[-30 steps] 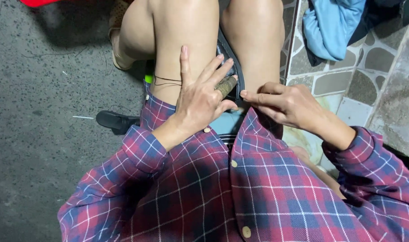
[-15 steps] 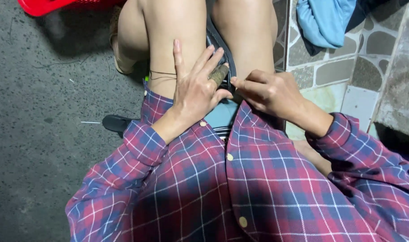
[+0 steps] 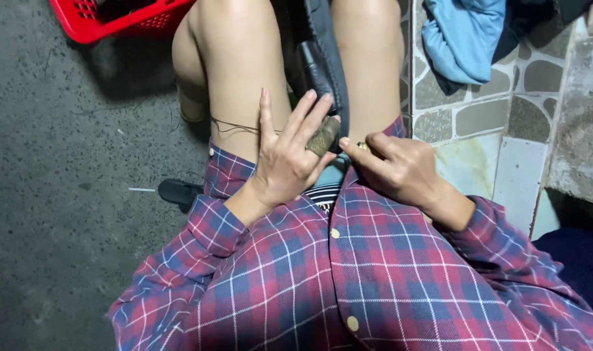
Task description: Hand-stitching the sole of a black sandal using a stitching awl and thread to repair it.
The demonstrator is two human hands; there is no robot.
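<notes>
The plaid shirt (image 3: 374, 279), red and blue with pale buttons, fills the lower frame and is cut off at the bottom and right edges; it serves as the reference here. Left of the shirt lies grey speckled concrete floor (image 3: 62, 195); right of it, a wall of irregular stone tiles (image 3: 498, 117). Above the shirt, two bare legs extend upward, their feet out of view. A red plastic basket (image 3: 114, 23), far above and left of the shirt, is cropped by the top edge. A blue cloth (image 3: 465, 39) lies above and right, partly cropped. A dark strap-like item (image 3: 322, 58) runs between the legs; its nature is unclear. At the shirt's upper hem, the left hand (image 3: 286, 156) is spread with fingers extended, resting against a small brownish cylinder (image 3: 323, 136), mostly hidden. The right hand (image 3: 400, 169) is curled, pinching a small object too obscured to identify. A thin thread (image 3: 234, 125) crosses the left thigh.
</notes>
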